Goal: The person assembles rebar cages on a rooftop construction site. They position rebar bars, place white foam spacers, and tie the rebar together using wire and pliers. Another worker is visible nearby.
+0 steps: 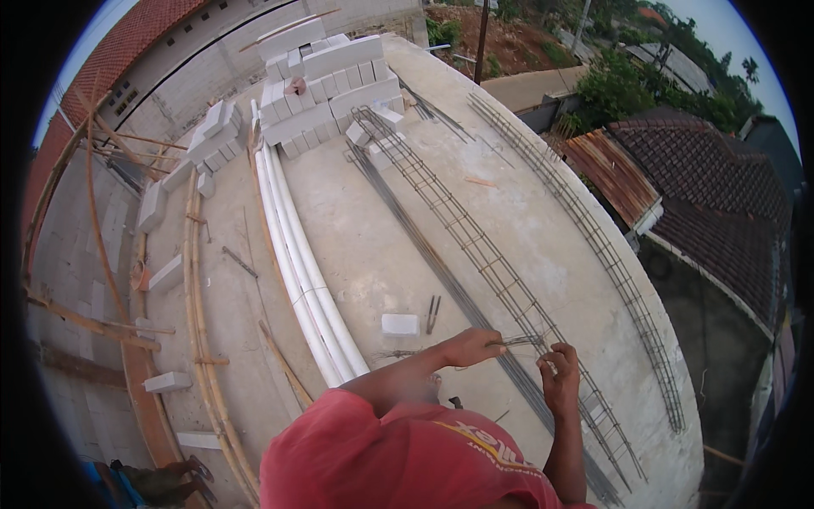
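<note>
My left hand (475, 348) is closed around a small bundle of thin dark wire (521, 340), whose free ends point right. Close by, my right hand (559, 371) has its fingers curled at the wire's far end; whether it grips a strand is too small to tell. Both hands are over a long rebar cage (485, 265) made of thin bars with stirrups, which runs from the block stack down toward my right. Alongside it lies a bundle of loose steel bars (428, 254), passing under my left hand.
White pipes (298, 280) and bamboo poles (197, 322) lie to the left. A block stack (326, 89) stands at the far end. A single white block (400, 325) and two short dark rods (433, 315) lie nearby. Another cage (593, 233) follows the slab edge. A person's legs (161, 483) show lower left.
</note>
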Demonstrator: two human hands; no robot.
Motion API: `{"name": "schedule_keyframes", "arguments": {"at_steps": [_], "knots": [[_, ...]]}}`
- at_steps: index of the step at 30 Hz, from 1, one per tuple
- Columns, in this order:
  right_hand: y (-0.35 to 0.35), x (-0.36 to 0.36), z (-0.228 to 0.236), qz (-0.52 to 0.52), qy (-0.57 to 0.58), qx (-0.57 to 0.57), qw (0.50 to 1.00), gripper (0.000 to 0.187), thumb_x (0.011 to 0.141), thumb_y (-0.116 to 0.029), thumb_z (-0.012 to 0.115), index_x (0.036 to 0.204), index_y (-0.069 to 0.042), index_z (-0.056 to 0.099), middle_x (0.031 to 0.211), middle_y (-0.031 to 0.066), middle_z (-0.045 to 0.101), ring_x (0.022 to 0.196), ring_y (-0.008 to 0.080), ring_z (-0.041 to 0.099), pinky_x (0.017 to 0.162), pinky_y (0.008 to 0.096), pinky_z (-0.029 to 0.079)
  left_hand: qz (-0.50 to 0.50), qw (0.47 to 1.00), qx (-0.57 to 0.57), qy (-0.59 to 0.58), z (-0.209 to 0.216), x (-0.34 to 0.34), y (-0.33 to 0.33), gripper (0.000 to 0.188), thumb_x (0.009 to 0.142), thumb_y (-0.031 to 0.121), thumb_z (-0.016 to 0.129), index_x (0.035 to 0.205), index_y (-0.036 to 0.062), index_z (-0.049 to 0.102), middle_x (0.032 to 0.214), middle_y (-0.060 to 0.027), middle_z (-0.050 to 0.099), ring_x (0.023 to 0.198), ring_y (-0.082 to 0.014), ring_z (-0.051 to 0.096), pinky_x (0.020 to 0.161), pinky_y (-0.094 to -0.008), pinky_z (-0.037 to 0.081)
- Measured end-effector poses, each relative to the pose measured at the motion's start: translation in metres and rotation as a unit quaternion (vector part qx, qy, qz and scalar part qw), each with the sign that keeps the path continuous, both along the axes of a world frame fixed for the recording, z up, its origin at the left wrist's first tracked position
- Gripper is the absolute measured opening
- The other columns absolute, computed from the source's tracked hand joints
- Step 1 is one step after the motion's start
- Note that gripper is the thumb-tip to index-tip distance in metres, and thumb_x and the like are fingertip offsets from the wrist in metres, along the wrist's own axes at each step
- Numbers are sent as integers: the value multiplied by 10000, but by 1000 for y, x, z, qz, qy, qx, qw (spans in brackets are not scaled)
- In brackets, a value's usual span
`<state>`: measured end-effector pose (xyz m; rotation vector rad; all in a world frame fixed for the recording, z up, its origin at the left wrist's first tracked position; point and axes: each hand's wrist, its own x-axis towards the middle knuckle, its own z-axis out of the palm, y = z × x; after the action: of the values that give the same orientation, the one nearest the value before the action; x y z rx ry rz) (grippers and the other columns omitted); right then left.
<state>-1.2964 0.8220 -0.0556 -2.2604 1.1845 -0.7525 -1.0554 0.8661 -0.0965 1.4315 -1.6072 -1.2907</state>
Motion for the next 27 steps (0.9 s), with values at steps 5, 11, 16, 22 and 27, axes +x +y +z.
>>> {"name": "schedule_keyframes", "arguments": {"at_steps": [5, 11, 16, 22, 27], "knots": [[11, -24, 9, -9, -66, -10, 998, 69, 755, -41, 690, 797, -45, 636, 851, 119, 635, 814, 309, 595, 761, 382, 461, -72, 991, 108, 16, 50, -23, 11, 348, 905, 318, 524, 913, -25, 583, 705, -85, 574, 686, -164, 550, 644, -331, 447], [26, -79, 26, 54, -59, 27, 996, 78, 773, -78, 692, 817, -28, 651, 809, 131, 653, 774, 287, 617, 717, 371, 472, 5, 990, 139, 5, 59, -71, 41, 336, 911, 328, 516, 915, -1, 585, 705, -67, 564, 686, -148, 536, 641, -307, 433], [36, -114, 50, 107, -75, 193, 973, 152, 802, -121, 687, 865, 14, 657, 802, 129, 650, 756, 249, 625, 700, 325, 478, 18, 993, 116, -9, 72, -96, 65, 335, 915, 330, 516, 939, 2, 582, 706, -47, 548, 685, -138, 521, 641, -297, 429], [46, -138, 64, 96, -131, 303, 939, 166, 843, -131, 652, 896, 26, 664, 817, 97, 669, 763, 160, 607, 709, 288, 469, 29, 990, 139, 24, 90, -123, 84, 340, 918, 338, 520, 941, 4, 583, 709, -23, 528, 692, -120, 500, 631, -276, 419], [46, -161, 83, 141, -87, 328, 930, 174, 855, -140, 640, 891, 27, 670, 819, 95, 673, 765, 143, 598, 724, 285, 463, 23, 993, 115, 0, 105, -134, 90, 343, 913, 343, 532, 962, 10, 594, 712, -23, 529, 701, -122, 503, 636, -277, 420]]}}
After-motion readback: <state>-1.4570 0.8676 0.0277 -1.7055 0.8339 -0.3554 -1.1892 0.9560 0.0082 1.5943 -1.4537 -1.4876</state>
